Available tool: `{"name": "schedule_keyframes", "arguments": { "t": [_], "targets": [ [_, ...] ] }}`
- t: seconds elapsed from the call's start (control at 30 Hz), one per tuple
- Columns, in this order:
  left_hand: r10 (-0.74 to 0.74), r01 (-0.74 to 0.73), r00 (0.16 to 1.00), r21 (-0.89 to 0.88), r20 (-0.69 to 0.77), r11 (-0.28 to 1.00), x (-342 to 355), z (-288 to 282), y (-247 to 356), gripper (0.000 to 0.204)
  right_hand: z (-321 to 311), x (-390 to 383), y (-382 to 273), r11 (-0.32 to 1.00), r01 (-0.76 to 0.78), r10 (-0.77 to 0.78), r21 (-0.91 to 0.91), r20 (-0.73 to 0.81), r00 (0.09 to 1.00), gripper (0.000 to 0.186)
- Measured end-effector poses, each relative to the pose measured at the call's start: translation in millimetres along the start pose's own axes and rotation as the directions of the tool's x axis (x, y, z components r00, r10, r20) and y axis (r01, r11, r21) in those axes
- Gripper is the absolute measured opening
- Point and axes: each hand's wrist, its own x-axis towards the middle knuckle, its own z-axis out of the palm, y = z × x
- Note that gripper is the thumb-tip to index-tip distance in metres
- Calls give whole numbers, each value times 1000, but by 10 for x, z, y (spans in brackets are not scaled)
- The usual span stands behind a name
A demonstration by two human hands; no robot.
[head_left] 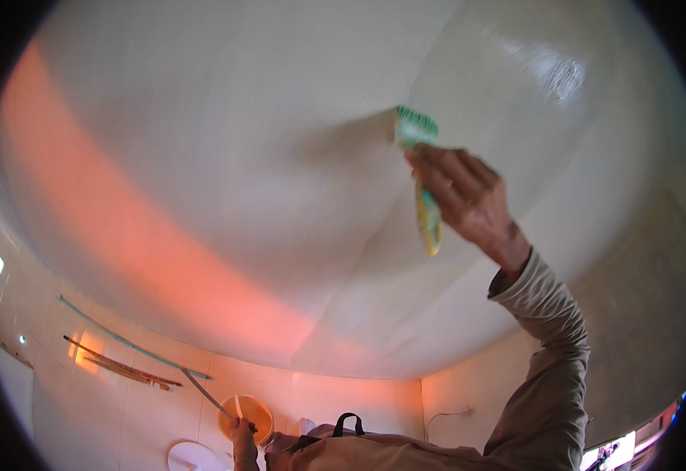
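My right hand (464,192) grips a brush with green bristles (416,125) and a yellow-green handle (429,235), raised against the large curved pale surface (264,118). The surface right of the brush looks slightly darker, with a glossy patch higher up. Low in the view, my left hand (242,436) is closed beside an orange bucket (256,412); a pale strip and a grey strip meet at it, and what exactly it grips is unclear.
Thin wooden sticks (119,365) and a long teal strip (123,334) show at lower left on pale tiles (162,416). A white round object (190,459) is at the bottom edge. A thin wire (445,414) shows at lower right.
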Motion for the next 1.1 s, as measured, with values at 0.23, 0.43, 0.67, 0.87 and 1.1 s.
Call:
{"name": "schedule_keyframes", "arguments": {
  "t": [0.23,0.43,0.67,0.87,1.1],
  "targets": [
    [-56,57,998,56,-28,997,-164,-85,208,12,139,-242,-598,811,-339,257,478,231,939,30],
    [-17,17,1000,81,10,997,35,-133,140,12,389,-177,-195,747,-491,506,448,96,857,26],
    [-13,11,1000,72,26,997,109,-112,219,13,443,-119,-322,977,-213,211,-36,-39,977,54],
    [-9,8,1000,97,16,995,-3,-220,130,12,721,-613,-1124,981,-157,138,111,161,977,41],
    [9,-10,999,40,33,999,-40,-133,241,13,577,-605,-1090,854,-356,266,379,271,925,37]
  ]
}}
